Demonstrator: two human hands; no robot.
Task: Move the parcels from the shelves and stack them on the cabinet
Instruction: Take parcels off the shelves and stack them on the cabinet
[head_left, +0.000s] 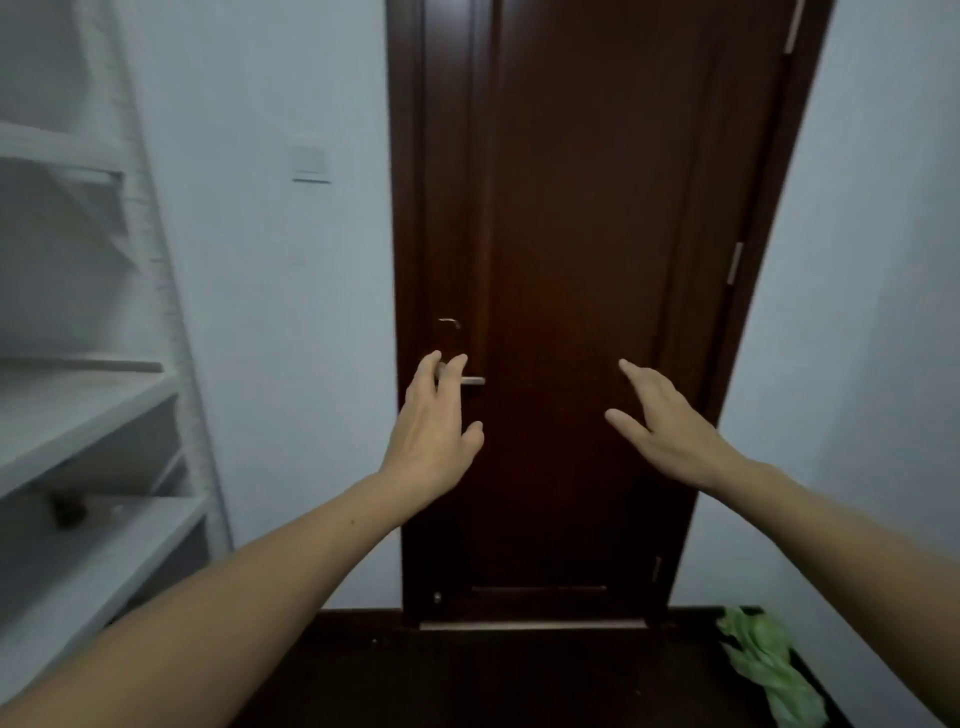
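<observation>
Facing a dark door (571, 260), white shelves (78, 415) at left.

You have the white shelves (88, 410) on your left, running from the near left edge up to the far top. Several flat boards sit one above another, with a slanted white upright along their right side, all blurred.

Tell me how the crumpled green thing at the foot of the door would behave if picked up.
The green thing looks like thin crumpled plastic or cloth, so it is probably floppy and light. Its folds suggest it would sag, not roll.
</observation>
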